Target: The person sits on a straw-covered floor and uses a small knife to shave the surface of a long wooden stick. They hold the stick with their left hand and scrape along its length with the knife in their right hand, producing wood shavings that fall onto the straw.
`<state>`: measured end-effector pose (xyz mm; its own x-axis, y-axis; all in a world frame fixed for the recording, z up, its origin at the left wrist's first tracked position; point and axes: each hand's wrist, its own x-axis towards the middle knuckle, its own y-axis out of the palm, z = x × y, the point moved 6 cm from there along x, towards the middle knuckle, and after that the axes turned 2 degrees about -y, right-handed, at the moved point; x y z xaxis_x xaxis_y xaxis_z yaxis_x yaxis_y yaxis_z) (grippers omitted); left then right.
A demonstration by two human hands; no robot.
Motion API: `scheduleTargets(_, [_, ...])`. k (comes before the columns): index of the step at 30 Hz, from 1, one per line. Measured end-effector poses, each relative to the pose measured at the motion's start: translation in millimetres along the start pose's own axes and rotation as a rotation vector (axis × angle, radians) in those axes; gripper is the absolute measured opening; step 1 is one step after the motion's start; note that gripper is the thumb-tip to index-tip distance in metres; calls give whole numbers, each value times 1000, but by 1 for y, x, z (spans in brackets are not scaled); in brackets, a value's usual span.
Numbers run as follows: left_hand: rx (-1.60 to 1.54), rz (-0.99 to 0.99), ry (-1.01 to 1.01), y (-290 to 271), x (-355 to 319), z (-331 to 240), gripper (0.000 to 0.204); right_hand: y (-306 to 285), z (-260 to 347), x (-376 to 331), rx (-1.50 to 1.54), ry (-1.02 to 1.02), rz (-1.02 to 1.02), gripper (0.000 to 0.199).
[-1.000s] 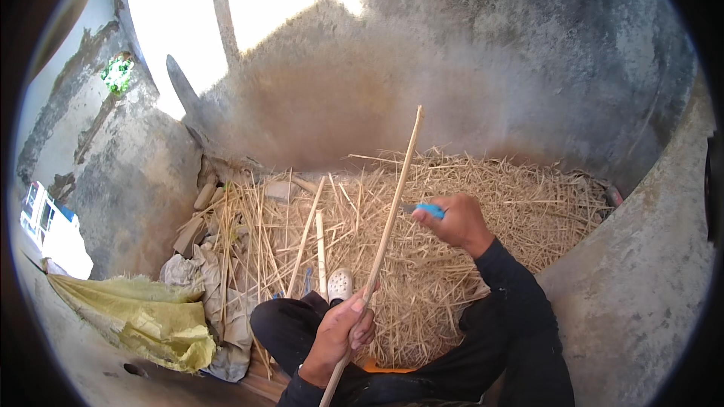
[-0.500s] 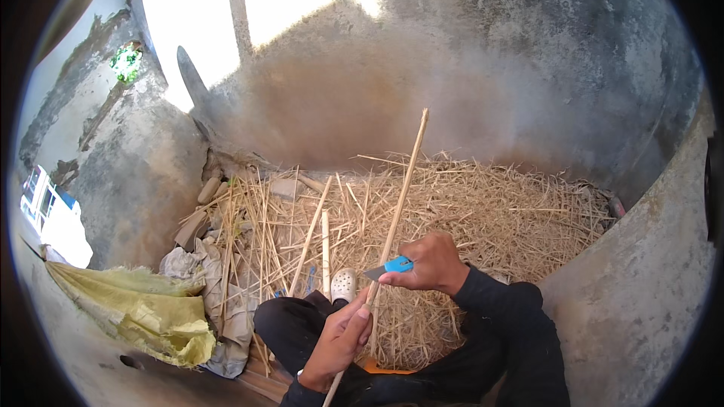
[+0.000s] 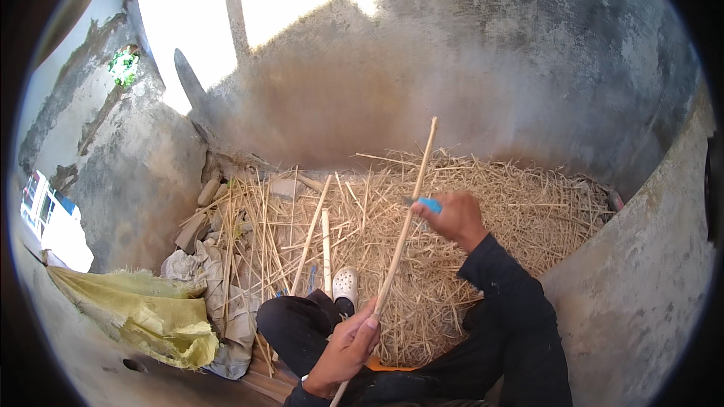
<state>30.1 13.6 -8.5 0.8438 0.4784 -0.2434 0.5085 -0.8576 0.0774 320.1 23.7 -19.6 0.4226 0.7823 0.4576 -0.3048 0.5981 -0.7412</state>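
Note:
My left hand (image 3: pixel 348 348) is closed around the lower part of a long pale wooden stick (image 3: pixel 397 252), which slants up and away to the right. My right hand (image 3: pixel 458 220) grips a knife with a blue handle (image 3: pixel 430 204). Its blade lies across the stick's upper half and looks to be against it, though the edge is blurred. Beneath the stick spreads a thick layer of straw-like shavings (image 3: pixel 520 218).
Loose strips and sticks (image 3: pixel 260 226) lie to the left, beside a yellow-green woven sack (image 3: pixel 143 309) and a grey cloth (image 3: pixel 234 316). My foot wears a white clog (image 3: pixel 345 284). Concrete walls (image 3: pixel 483 83) enclose the space at the back and both sides.
My right hand has moved up and away along the stick with the knife. The left hand keeps its hold a little lower, and the stick's top has shifted slightly right.

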Motion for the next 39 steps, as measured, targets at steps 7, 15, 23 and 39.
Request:
scheduleTargets(7, [-13, -74, 22, -10, -4, 10, 50, 22, 79, -43, 41, -336, 93, 75])
scheduleTargets(15, [155, -83, 49, -4, 1, -10, 47, 0, 50, -23, -89, -236, -17, 76])
scheduleTargets(23, [86, -97, 32, -6, -4, -6, 50, 10, 70, -36, 55, -271, -5, 79])
scheduleTargets(39, [-158, 139, -177, 21, -26, 28, 50, -61, -112, 26, -199, 353, -286, 81])
